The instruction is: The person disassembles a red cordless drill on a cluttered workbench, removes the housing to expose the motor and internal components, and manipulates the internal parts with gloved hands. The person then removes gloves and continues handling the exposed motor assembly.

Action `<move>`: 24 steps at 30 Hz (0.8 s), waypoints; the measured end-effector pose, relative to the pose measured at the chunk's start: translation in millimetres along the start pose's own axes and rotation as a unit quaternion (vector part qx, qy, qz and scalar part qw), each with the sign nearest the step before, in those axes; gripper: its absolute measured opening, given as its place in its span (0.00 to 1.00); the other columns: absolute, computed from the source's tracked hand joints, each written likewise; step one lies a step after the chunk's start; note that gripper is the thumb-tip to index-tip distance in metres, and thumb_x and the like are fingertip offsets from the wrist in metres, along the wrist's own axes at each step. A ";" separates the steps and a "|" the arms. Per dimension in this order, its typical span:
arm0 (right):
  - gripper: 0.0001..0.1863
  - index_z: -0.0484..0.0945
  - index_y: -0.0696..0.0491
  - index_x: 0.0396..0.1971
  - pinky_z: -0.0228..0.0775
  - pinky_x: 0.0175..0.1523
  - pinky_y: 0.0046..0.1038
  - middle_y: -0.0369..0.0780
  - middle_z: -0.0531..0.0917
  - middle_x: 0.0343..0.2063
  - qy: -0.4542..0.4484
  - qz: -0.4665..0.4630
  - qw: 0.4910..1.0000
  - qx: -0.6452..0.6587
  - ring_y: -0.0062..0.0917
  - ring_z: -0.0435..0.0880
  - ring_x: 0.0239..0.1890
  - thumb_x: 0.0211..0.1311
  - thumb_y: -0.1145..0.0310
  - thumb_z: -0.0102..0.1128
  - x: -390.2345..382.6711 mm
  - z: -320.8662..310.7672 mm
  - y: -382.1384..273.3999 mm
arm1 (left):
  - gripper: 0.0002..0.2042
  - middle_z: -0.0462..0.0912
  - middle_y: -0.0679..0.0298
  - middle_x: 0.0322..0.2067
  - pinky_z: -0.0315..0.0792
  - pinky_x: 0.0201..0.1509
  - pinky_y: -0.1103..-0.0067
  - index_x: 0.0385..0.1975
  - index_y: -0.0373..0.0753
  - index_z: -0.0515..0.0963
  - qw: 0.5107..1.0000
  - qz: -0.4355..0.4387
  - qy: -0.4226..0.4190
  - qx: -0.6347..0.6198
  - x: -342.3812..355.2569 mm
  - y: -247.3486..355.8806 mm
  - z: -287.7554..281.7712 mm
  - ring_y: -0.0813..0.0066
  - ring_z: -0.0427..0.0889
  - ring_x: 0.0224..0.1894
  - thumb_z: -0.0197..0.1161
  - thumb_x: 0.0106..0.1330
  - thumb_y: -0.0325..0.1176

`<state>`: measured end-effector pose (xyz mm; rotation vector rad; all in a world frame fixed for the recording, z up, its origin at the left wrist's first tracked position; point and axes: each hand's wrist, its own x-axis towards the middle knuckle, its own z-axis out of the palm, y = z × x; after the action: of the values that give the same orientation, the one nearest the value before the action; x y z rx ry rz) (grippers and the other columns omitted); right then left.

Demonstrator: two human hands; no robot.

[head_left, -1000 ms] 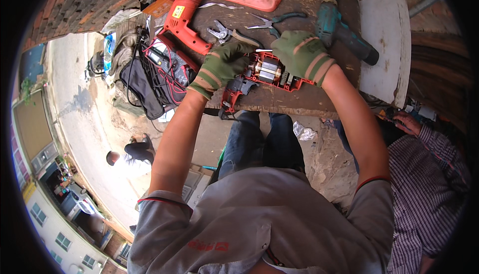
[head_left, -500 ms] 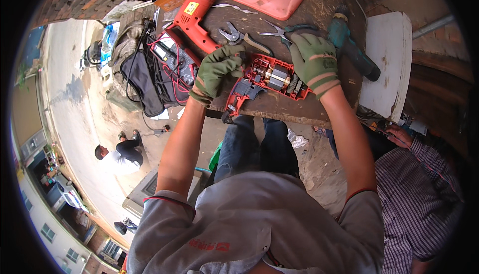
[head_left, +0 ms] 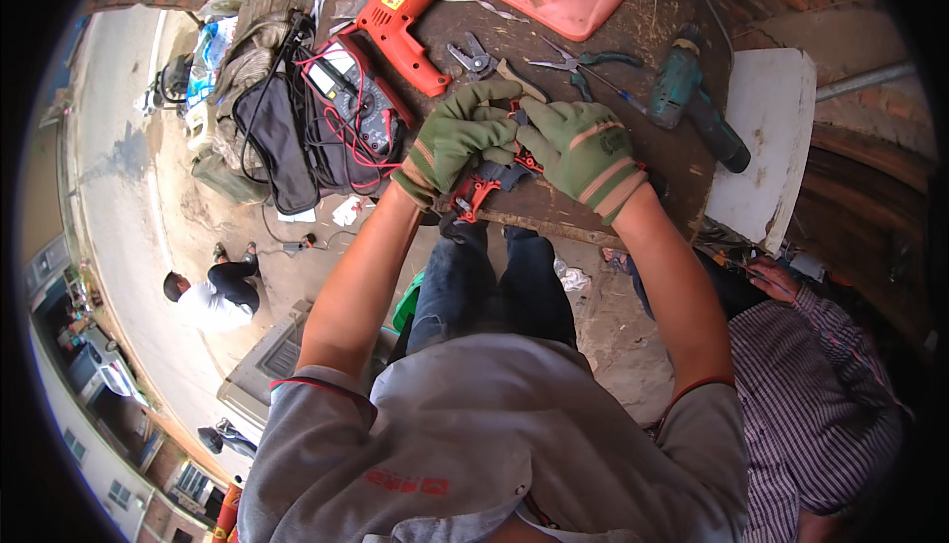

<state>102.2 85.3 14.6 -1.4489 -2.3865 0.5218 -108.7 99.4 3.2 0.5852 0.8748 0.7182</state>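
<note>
Both hands wear green gloves with tan bands and meet over the near edge of the workbench. My left hand [head_left: 463,143] has its fingers closed around a small dark part [head_left: 519,116] at the fingertips. Opposite it, my right hand [head_left: 585,153] is bent inward, its fingertips closed at the same spot; what they grip is hidden. Beneath both hands lies an opened red power tool housing [head_left: 474,199]; its handle end shows, while the gloves cover most of the motor section. Just beyond the fingers are wire strippers [head_left: 476,57] and needle-nose pliers [head_left: 573,66].
A red corded drill [head_left: 400,24] and a multimeter [head_left: 368,113] with tangled red leads lie left on the wooden bench [head_left: 633,9]. At right are a teal cordless drill [head_left: 682,83] and a white board [head_left: 761,148]. A person in a checked shirt [head_left: 820,395] sits close on my right.
My right hand has moved left from the housing's far end to meet my left hand, which has shifted slightly right. The gloves now cover the motor that showed before.
</note>
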 end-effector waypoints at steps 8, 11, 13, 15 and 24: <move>0.20 0.84 0.50 0.44 0.78 0.48 0.47 0.46 0.87 0.37 -0.086 -0.042 0.995 0.019 0.46 0.85 0.42 0.61 0.51 0.65 5.5 -25.8 4.8 | 0.25 0.85 0.62 0.38 0.82 0.37 0.81 0.63 0.31 0.74 0.988 -0.059 -0.079 0.123 5.4 13.1 -6.9 0.77 0.86 0.34 0.67 0.64 0.22; 0.19 0.86 0.52 0.38 0.78 0.48 0.44 0.46 0.87 0.36 -0.092 0.000 0.994 0.055 0.45 0.85 0.42 0.59 0.51 0.67 15.1 -29.9 9.9 | 0.23 0.86 0.63 0.38 0.82 0.37 0.81 0.62 0.33 0.76 0.983 -0.035 -0.108 0.143 16.6 17.4 -9.5 0.78 0.86 0.35 0.68 0.66 0.24; 0.18 0.86 0.52 0.36 0.78 0.46 0.42 0.45 0.87 0.35 -0.108 0.058 0.987 0.104 0.44 0.85 0.40 0.57 0.52 0.69 18.7 -34.9 11.0 | 0.21 0.87 0.64 0.39 0.81 0.37 0.82 0.61 0.34 0.77 0.980 -0.027 -0.110 0.166 22.8 22.8 -5.4 0.79 0.86 0.35 0.67 0.67 0.26; 0.17 0.87 0.52 0.35 0.78 0.46 0.42 0.45 0.87 0.34 -0.089 0.067 0.989 0.093 0.43 0.85 0.39 0.57 0.52 0.69 20.0 -35.2 12.5 | 0.17 0.87 0.65 0.39 0.80 0.36 0.83 0.57 0.35 0.80 0.976 -0.006 -0.125 0.176 29.7 24.3 -5.3 0.80 0.85 0.34 0.66 0.70 0.28; 0.18 0.89 0.53 0.39 0.78 0.47 0.39 0.45 0.89 0.35 -0.184 0.107 0.975 -0.064 0.42 0.87 0.40 0.57 0.55 0.69 40.2 -27.7 14.3 | 0.18 0.89 0.54 0.40 0.78 0.52 0.70 0.54 0.37 0.82 0.895 0.122 0.001 0.428 39.5 17.2 -18.5 0.59 0.86 0.45 0.66 0.63 0.31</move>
<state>107.5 131.4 35.4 -1.8176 -2.5946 0.7616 -112.3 143.4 -12.8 1.5038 1.1219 0.5279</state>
